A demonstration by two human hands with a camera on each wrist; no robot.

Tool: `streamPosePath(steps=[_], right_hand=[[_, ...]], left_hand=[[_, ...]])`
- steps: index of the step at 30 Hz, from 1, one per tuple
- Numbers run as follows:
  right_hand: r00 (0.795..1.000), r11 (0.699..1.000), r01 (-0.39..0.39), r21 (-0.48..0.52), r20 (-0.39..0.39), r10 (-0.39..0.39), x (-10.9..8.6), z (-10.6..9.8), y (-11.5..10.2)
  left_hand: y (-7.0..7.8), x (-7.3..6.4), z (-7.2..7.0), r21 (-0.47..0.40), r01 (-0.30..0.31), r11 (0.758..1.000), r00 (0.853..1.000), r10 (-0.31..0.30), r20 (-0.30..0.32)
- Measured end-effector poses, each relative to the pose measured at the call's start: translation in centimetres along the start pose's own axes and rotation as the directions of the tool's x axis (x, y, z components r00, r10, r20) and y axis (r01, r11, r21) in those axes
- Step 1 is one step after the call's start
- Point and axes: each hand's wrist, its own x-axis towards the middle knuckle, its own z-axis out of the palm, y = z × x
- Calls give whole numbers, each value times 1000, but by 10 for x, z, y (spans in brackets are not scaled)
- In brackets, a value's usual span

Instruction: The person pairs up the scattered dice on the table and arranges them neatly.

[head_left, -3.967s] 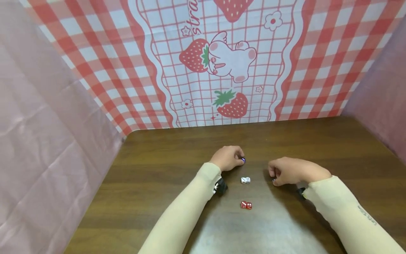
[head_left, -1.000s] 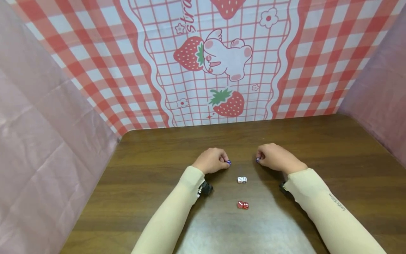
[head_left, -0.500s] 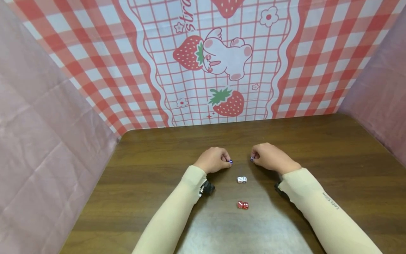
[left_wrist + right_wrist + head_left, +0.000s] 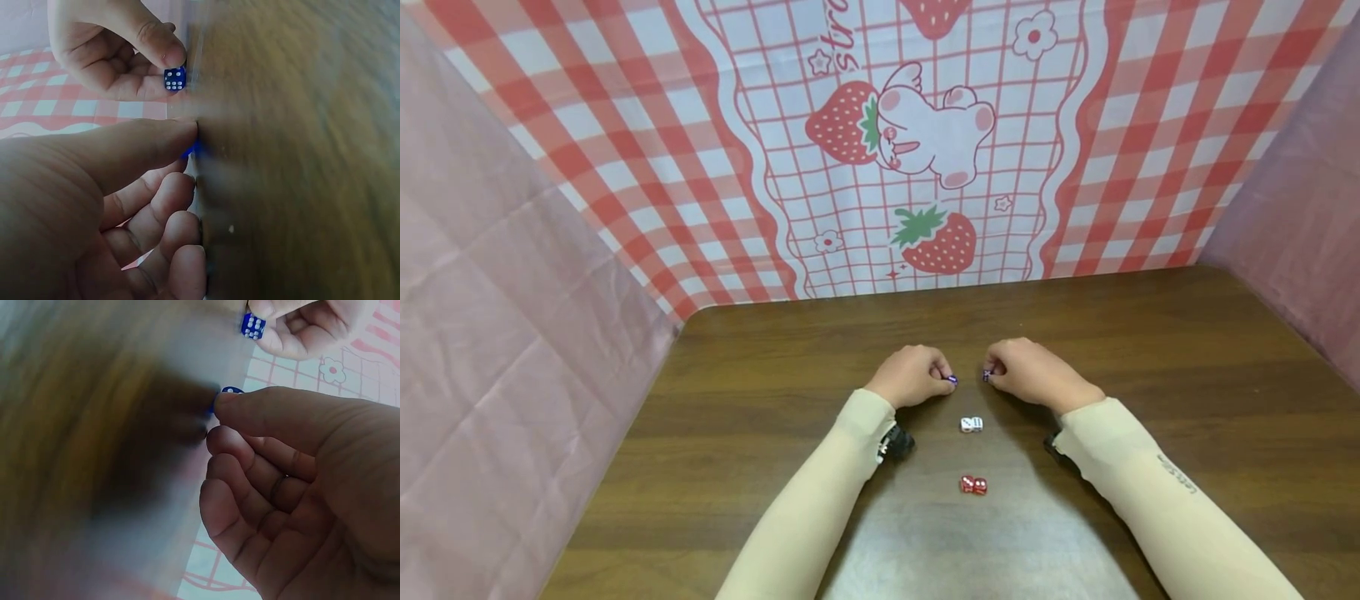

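My left hand (image 4: pixel 913 377) pinches a blue die (image 4: pixel 952 380) with white pips between thumb and fingers, right at the tabletop. Opposite it, my right hand (image 4: pixel 1030 372) pinches a second blue die (image 4: pixel 987 376); a short gap separates the two dice. In the left wrist view the right hand's blue die (image 4: pixel 174 79) shows its pips, while the left one is mostly covered by my thumb. Nearer to me lies a pair of white dice (image 4: pixel 972 425), side by side. Closer still sits a pair of red dice (image 4: pixel 973 485), also side by side, roughly in line with the white pair.
The brown wooden table (image 4: pixel 760 467) reaches back to a hanging red-and-white checked cloth (image 4: pixel 865 217) with strawberry prints. Pale pink cloth (image 4: pixel 512 333) hangs along the left side, and more pink cloth (image 4: pixel 1300 208) along the right.
Over the last second both hands have moved towards each other with their blue dice, the right one leftward and the left one slightly rightward. The white and red dice stay put.
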Motion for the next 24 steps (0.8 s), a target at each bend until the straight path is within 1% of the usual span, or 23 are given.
streamPosePath(steps=[8, 13, 19, 24], right_hand=[[999, 1000, -5, 26, 37, 4, 0, 1, 0], [999, 1000, 8, 30, 44, -9, 0, 0, -4], [998, 999, 4, 32, 68, -6, 1, -3, -10], [997, 999, 8, 40, 76, -11, 1, -1, -11]], left_hand=[[4, 3, 1, -13, -27, 1000, 1000, 27, -3], [5, 5, 3, -9, -30, 1000, 1000, 30, -3], [5, 7, 4, -15, -30, 999, 1000, 30, 1], [8, 8, 6, -1, -36, 999, 999, 36, -2]])
